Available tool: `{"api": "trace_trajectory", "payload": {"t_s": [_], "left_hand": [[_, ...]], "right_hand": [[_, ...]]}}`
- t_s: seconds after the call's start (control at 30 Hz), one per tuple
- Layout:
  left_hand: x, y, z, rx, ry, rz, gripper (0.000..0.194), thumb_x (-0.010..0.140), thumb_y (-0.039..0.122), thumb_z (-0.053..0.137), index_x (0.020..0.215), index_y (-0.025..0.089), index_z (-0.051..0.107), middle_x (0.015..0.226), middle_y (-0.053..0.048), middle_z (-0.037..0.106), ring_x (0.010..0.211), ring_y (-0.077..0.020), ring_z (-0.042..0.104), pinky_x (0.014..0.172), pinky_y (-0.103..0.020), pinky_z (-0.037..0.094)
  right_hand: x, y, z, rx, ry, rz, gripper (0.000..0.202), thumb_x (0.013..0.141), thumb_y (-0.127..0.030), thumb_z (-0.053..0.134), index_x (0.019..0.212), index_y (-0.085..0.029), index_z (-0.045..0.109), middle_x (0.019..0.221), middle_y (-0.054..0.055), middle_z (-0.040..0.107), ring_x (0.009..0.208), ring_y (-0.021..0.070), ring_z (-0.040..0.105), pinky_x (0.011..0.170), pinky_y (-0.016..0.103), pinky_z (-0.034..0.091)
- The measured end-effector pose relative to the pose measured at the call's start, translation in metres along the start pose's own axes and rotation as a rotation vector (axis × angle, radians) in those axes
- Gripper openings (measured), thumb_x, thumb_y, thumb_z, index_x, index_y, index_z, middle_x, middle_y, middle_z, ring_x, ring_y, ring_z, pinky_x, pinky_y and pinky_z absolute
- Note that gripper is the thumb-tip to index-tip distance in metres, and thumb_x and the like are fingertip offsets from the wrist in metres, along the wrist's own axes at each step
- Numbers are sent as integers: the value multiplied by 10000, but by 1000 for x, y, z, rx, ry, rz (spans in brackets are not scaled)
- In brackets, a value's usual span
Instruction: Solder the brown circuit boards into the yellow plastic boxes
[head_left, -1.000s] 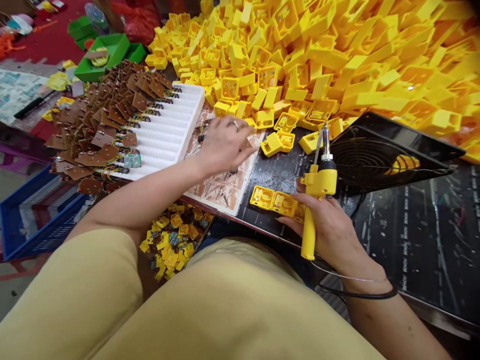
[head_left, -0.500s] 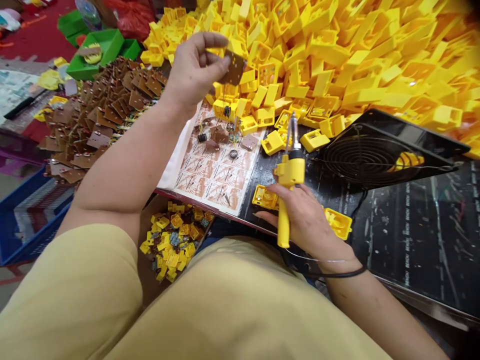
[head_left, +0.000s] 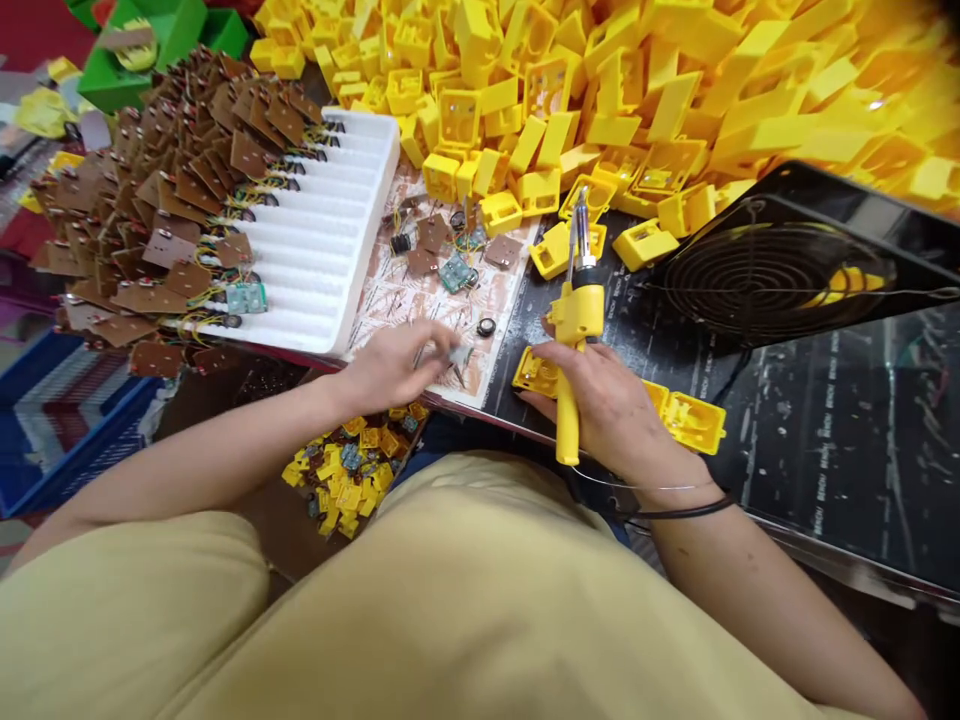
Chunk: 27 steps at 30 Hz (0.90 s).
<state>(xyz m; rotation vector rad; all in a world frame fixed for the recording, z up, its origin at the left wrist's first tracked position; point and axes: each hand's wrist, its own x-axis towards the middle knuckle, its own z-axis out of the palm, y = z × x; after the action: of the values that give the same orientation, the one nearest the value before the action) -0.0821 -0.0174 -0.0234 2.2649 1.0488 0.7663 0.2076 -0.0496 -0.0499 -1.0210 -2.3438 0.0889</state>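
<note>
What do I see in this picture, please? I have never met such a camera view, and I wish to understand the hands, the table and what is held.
There is no machine arm here: you see a person's two bare hands, filmed from above by a camera worn on the head. The right hand holds a yellow soldering tool, tip up, above some open yellow cases. The left hand is over a printed sheet; whether its blurred fingers hold anything, I cannot tell. Small circuit boards lie on this sheet. Left of it is a white tray with many brown boards. Behind are heaped yellow cases, and to the right a black fan.
</note>
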Motion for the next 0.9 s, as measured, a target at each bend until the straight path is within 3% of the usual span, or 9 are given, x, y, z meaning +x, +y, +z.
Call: {"api": "trace_trajectory", "payload": {"t_s": [0.1,0.17,0.3,0.37,0.43,0.53,0.6,0.77,0.9], "left_hand": [[-30,1,-4,185,-208,59,268,824,57,462,940,219,642,1220,-78,795,1237,-228,723,1117,-478,548],[-31,8,-12,245,-187,54,315,831,63,458,1010,211,672,1281,-91,774,1266,-231,706,1155,-477,512],[-6,26,-12,468,-66,-103,347,942,356,513,1136,151,716,1188,-152,766,1141,-294,713,1016,-463,563],[9,31,-4,624,-150,-206,457,938,522,535,1067,140,749,1065,-167,766,1100,-349,692,986,-509,549],[21,32,3,713,-249,-289,469,920,556,569,992,133,758,991,-178,761,1080,-379,678,969,-533,529],[29,29,7,625,-403,-348,302,911,419,608,909,153,750,955,-142,763,1017,-332,688,920,-468,520],[30,27,5,465,-428,-378,218,901,350,624,851,170,736,905,-90,764,933,-265,695,867,-391,510],[24,28,6,10,-219,-444,98,844,269,707,877,177,703,848,-6,778,794,-146,709,769,-259,515],[19,29,14,-21,-155,-327,252,859,200,671,1104,186,730,947,-24,819,920,-169,760,913,-308,544]], "right_hand": [[-4,3,-3,14,-5,-8,429,963,-333,694,1326,-200,508,1038,91,726,925,254,714,970,437,555],[-5,4,-6,9,13,-11,473,954,-381,712,1344,-209,508,1076,96,737,950,262,727,1013,465,544],[-4,2,-15,-25,119,-38,485,948,-364,735,1350,-230,499,1108,70,758,910,242,744,960,441,573],[-4,1,-20,-44,159,-39,457,950,-339,739,1329,-237,505,1125,66,764,848,221,743,912,418,586],[-7,1,-24,-70,161,-28,412,957,-317,732,1299,-233,519,1104,66,768,813,207,735,865,390,591],[-12,3,-27,-81,144,-34,355,979,-344,704,1268,-222,539,1056,50,762,806,201,727,847,379,581],[-15,5,-26,-61,113,-46,375,987,-404,686,1278,-215,545,1069,56,752,852,211,729,905,400,568],[-14,7,-15,-32,23,-39,481,970,-423,693,1364,-213,512,1058,82,732,967,253,718,1029,470,527],[-10,3,-3,-25,36,-28,404,990,-329,667,1346,-215,513,1002,61,743,888,224,736,989,447,563]]}}
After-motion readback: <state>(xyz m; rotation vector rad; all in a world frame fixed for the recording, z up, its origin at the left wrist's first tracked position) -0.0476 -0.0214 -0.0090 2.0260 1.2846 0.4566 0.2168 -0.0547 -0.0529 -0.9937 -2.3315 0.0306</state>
